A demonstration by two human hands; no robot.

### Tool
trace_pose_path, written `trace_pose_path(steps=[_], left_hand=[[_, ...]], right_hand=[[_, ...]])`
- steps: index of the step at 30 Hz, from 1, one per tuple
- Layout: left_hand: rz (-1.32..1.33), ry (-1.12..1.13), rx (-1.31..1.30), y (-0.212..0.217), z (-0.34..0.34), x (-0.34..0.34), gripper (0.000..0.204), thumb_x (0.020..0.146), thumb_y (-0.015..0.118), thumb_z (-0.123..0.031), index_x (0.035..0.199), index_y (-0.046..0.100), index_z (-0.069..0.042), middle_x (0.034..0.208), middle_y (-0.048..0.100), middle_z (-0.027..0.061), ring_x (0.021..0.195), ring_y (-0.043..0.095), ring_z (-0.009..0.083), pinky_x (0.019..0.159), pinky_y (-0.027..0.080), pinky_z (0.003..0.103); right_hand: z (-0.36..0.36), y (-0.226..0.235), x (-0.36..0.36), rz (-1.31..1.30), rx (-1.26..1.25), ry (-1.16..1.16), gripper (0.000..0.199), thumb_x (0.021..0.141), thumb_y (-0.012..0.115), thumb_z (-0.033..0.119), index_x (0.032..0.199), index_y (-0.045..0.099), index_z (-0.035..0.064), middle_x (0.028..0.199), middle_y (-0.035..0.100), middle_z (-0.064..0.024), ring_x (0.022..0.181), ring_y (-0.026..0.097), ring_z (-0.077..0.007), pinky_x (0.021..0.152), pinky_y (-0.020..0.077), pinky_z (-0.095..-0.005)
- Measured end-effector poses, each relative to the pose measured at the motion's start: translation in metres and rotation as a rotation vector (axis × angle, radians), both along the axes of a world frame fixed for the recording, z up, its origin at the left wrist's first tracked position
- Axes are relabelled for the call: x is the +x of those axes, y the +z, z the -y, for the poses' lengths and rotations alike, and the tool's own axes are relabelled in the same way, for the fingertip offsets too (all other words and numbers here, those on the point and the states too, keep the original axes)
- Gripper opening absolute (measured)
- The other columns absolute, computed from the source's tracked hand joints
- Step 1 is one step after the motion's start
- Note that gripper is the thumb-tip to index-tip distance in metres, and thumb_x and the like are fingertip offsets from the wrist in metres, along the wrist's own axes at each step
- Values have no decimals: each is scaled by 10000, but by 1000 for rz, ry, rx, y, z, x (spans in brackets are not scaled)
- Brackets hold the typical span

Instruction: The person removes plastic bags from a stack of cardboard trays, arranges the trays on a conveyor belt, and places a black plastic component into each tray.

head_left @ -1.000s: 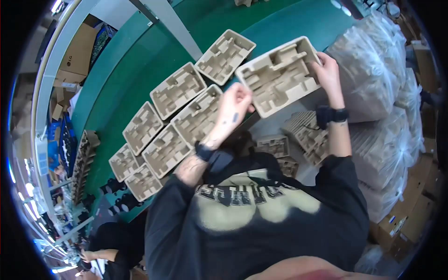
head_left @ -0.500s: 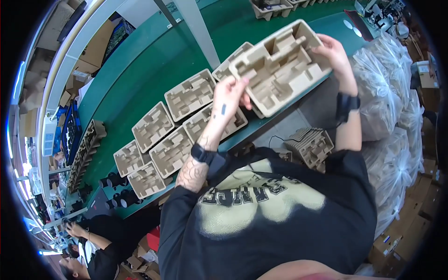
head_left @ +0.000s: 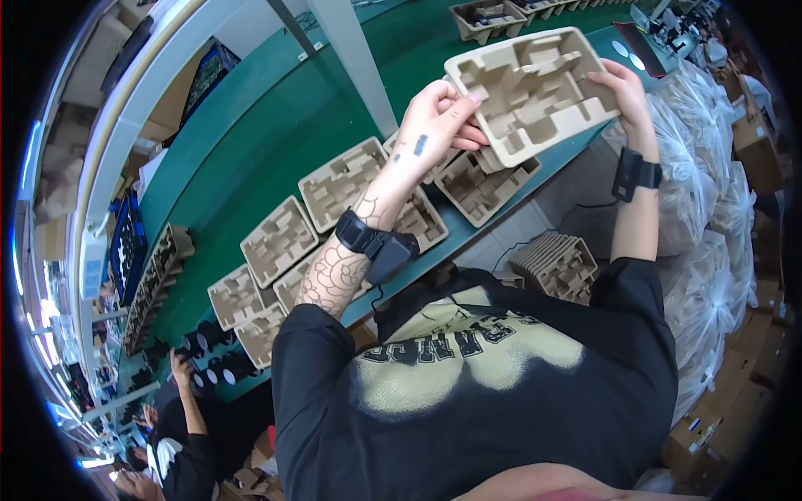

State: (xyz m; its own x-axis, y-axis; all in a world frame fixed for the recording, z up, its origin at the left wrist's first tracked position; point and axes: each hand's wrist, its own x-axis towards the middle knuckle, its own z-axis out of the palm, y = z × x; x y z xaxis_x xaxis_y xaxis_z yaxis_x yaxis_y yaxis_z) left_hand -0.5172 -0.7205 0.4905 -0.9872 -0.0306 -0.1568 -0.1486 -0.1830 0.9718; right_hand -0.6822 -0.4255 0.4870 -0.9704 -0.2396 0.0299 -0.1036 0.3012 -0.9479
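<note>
I hold a beige moulded-pulp tray (head_left: 547,129) up over the bench's near edge, its compartments facing me. My left hand (head_left: 443,125) is closed on its left end, thumb on the rim and fingers beneath. At the opposite end, my right hand (head_left: 625,90) grips the right wall. Just below the held tray, another pulp tray (head_left: 480,196) lies on the green bench (head_left: 225,179). More trays of this kind continue to the left in two rows, among them a back-row tray (head_left: 342,182) and a farther-left tray (head_left: 280,242). My left forearm covers part of the front row.
A stack of nested pulp trays (head_left: 555,267) stands below the bench edge. Clear plastic bags (head_left: 706,159) bulge at the right. A metal post (head_left: 355,63) rises behind the trays. At the lower left, a co-worker's arm (head_left: 194,401) reaches toward dark round parts (head_left: 217,363).
Both hands have shifted the held tray right and slightly away, turning it more level. The bench tray beneath has come into view. The co-worker's arm has reached up to the bench.
</note>
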Motion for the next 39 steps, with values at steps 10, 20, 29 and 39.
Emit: trace_pose_path(steps=[10, 20, 29, 39], left_hand=[[-254, -52, -29, 22, -29, -61, 270, 904, 622, -206, 762, 494, -15, 659, 630, 75, 546, 640, 136, 479, 503, 224], [-2, 48, -422, -90, -49, -165, 156, 880, 609, -146, 810, 548, -20, 704, 638, 75, 559, 612, 123, 496, 494, 230], [4, 498, -213, -122, -100, -167, 174, 781, 620, -113, 881, 513, -20, 681, 577, 91, 575, 598, 170, 526, 486, 297], [-348, 609, -1290, -97, -136, -198, 352, 806, 666, -233, 1065, 536, -33, 963, 623, 151, 855, 602, 321, 733, 497, 401]], right_hand=[[-37, 45, -27, -118, 64, -140, 327, 795, 676, 171, 1068, 651, -7, 938, 675, -54, 822, 625, -115, 745, 477, -244], [-43, -113, -161, -179, 315, -9, 305, 768, 649, 106, 1040, 639, -31, 863, 658, -25, 722, 592, -105, 652, 478, -245], [-33, -125, -199, 76, -1, 155, 391, 740, 512, -36, 1116, 615, -61, 946, 690, -112, 856, 645, -146, 768, 505, -275], [-49, -144, -196, 290, -90, 274, 421, 809, 663, 131, 1201, 595, -6, 796, 582, 26, 693, 542, -88, 671, 467, -228]])
